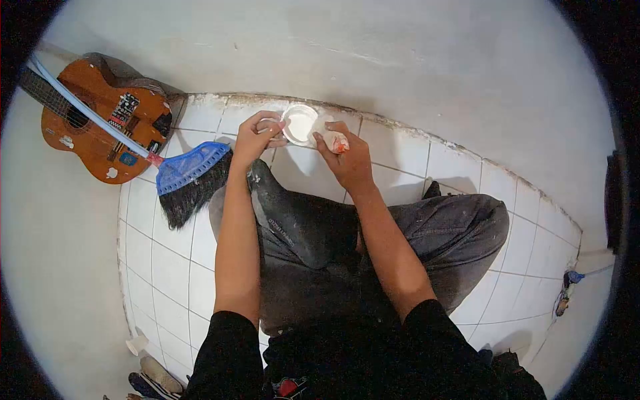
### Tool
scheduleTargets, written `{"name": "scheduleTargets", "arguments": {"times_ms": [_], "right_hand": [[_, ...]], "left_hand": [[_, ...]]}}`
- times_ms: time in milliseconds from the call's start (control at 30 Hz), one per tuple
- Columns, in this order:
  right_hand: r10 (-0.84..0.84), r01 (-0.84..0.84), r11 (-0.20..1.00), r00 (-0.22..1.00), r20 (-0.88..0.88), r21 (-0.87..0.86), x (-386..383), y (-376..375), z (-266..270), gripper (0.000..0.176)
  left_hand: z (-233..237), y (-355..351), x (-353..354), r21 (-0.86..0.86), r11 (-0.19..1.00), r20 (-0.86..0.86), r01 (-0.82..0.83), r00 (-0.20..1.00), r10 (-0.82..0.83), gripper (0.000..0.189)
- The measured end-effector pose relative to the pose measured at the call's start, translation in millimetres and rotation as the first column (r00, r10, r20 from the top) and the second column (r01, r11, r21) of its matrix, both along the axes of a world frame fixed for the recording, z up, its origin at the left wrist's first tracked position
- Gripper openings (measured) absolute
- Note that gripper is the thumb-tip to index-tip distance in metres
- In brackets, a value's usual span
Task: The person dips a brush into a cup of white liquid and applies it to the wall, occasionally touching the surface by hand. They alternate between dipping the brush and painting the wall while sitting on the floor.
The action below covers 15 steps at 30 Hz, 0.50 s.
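Note:
Near the foot of the wall, a round white container [301, 125] shows its pale inside. My left hand [259, 137] is at its left rim, fingers curled with the fingertips pinched against the edge. On the other side, my right hand [349, 157] has its thumb and fingers closed around a small white item with red marks [338, 143], which looks like a crumpled packet or tube. That item is close to the container's right side; whether they touch is unclear. My legs are folded below both hands.
An orange-brown guitar [107, 120] with stickers leans at the upper left. Beside it, a blue broom head [193, 167] with black bristles rests over the white tiles. A white cup [137, 343] and shoes [157, 377] are at the lower left. Dark items lie at the lower right.

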State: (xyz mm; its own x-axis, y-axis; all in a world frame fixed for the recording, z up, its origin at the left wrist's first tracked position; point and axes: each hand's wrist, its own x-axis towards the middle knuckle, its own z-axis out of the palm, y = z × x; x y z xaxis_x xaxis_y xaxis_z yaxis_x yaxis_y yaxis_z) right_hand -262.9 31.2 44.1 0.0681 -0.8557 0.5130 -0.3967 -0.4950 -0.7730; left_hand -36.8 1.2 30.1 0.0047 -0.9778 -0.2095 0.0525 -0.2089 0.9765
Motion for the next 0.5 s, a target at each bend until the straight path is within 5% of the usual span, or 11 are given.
{"name": "scheduleTargets", "arguments": {"times_ms": [100,200,233,333,500], "right_hand": [[-0.042,0.046,0.993,0.998,-0.044,0.111,-1.4,1.8,0.9,0.025],[-0.219,0.004,0.908,0.856,0.469,0.418,-3.0,-9.1,-10.1,0.026],[-0.220,0.004,0.908,0.856,0.468,0.419,-5.1,-12.4,-11.0,0.026],[-0.375,-0.166,0.846,0.492,0.786,0.507,-13.7,-17.1,-6.0,0.028],[-0.524,-0.308,0.756,0.245,0.816,0.578,-15.9,-17.8,-15.9,0.028]], "left_hand": [[1.3,0.8,-1.6,0.017,0.999,0.016,-0.031,0.999,0.031,0.025],[-1.9,0.6,2.6,0.006,0.999,0.040,-0.048,0.998,0.048,0.026],[-2.9,0.8,3.1,-0.018,0.997,0.046,-0.069,0.997,0.070,0.026],[-4.1,1.0,3.3,-0.054,0.991,0.027,-0.120,0.992,0.121,0.026],[-4.7,0.0,4.4,-0.054,0.977,0.036,-0.204,0.978,0.206,0.026]]}}
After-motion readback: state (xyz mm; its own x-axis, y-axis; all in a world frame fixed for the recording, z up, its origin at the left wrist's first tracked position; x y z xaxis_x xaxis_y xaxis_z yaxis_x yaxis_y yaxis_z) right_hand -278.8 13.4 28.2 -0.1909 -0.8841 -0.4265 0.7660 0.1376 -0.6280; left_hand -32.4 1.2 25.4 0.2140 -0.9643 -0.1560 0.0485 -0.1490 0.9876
